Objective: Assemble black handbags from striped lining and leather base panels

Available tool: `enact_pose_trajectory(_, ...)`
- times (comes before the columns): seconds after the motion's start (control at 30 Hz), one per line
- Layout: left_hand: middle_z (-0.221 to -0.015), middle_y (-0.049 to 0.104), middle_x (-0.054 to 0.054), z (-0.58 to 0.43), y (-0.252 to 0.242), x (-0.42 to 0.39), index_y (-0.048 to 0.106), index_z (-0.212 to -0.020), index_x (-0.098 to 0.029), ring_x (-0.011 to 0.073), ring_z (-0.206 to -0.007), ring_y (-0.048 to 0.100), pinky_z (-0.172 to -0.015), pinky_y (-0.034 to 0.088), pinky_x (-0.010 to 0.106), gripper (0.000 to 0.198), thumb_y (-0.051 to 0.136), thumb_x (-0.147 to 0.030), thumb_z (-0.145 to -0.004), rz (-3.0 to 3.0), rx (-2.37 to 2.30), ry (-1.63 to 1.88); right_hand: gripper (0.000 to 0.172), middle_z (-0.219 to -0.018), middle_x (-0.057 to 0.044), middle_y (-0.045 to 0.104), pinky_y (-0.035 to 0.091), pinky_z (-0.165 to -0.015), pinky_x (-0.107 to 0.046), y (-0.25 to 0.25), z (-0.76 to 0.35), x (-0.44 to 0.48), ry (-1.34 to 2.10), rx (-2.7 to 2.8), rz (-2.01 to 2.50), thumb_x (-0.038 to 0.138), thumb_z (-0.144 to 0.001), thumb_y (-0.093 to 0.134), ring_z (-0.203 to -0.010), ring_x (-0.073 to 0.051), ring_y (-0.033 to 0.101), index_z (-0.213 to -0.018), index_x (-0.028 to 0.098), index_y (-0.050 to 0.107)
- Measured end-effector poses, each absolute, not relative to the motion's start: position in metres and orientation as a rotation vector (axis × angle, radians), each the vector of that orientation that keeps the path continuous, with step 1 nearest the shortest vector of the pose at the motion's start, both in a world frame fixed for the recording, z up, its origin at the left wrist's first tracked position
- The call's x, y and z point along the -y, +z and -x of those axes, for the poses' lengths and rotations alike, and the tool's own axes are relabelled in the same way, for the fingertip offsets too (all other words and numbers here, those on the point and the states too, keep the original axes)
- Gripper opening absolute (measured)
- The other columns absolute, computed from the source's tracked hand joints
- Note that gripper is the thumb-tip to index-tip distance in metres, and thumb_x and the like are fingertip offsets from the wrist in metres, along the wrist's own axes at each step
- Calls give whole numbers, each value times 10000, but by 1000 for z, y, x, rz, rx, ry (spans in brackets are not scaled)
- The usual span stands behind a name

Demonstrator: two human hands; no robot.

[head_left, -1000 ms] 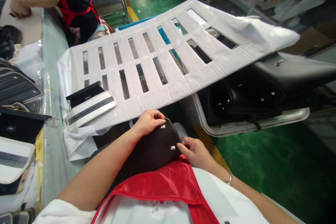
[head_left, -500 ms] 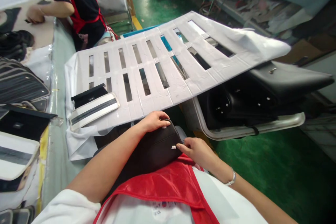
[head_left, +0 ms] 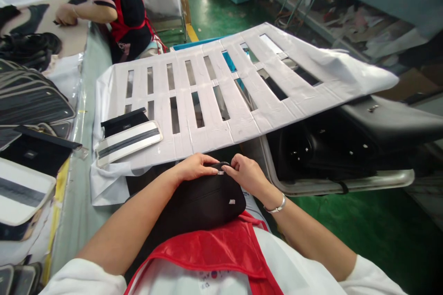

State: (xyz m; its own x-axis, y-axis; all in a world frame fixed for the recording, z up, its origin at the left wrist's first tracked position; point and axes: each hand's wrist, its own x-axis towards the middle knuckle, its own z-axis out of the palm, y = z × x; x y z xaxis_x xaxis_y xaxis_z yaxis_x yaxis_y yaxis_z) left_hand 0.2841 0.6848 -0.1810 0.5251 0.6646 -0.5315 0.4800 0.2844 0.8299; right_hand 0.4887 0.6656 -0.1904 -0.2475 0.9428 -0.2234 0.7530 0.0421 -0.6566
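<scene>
A black leather-like bag piece [head_left: 197, 203] lies over my lap, its outline partly hidden by my arms and the red apron [head_left: 200, 244]. My left hand [head_left: 196, 167] grips its far edge, thumb beside a small white tab [head_left: 220, 173]. From the other side my right hand [head_left: 246, 174], with a silver bangle at the wrist, pinches that edge, its thumb close to the tab. A second white tab [head_left: 231, 202] sits on the piece nearer my body, untouched.
Ahead stands a pale slotted board [head_left: 242, 124] carrying a black-and-white flat piece [head_left: 129, 142]. At right, a bin [head_left: 311, 189] holds black bags [head_left: 339, 138]. Stacked flat pieces [head_left: 31, 97] cover the left table. A co-worker [head_left: 121, 9] works beyond.
My right hand has moved from the nearer white tab up to the far edge, beside my left hand. The view has shifted slightly left.
</scene>
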Motion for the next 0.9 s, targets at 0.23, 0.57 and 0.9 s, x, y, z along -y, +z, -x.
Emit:
enact_pose_trajectory(0.23,-1064,692,48,-284,-187,-684,663,-1113,-163,208,-965,623,-841,464,276,397,579,-375,-787,-1468,-1087,209,267,-614,36,514,273,-526,-219,-186,-487,-678,1003,2190,1623,387,-757,657,-548,-90,434,-698,192,484)
enact_pose_trajectory(0.57,-1348,510,77,-247,-165,-679,445,-1345,-209,250,-1206,485,-1023,361,332,780,733,-445,-660,-1718,-1059,-121,376,-554,36,476,195,-484,-244,-180,-485,-700,1030,2571,1464,487,-799,598,-494,-91,364,-621,189,452)
enact_pose_trajectory(0.9,-986,598,48,-232,-152,-624,633,-985,-193,178,-924,552,-853,451,320,198,619,-273,-804,-1935,-1532,212,269,-631,24,452,291,-566,-215,-193,-493,-702,1067,2462,1026,291,-893,489,-589,-92,423,-654,178,438)
